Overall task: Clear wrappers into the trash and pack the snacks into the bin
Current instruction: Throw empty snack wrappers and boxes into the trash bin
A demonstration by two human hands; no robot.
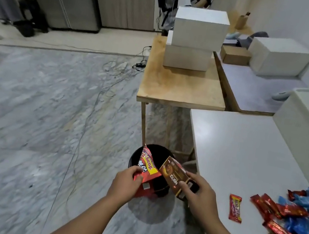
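Both hands hover above the black trash can (136,158) on the floor, seemingly so whatever is let go falls straight in. The left hand (125,181) pinches a flattened red wrapper (148,167) in a closed grip; the right hand (197,193) curls its grip round a brown Nextar box (173,174), tilted over the rim. The can's inside is dark; its contents cannot be told. Wrapped snacks (293,219) lie piled on the white table (235,151), 1 red bar (235,208) apart from them. No packing bin is identifiable.
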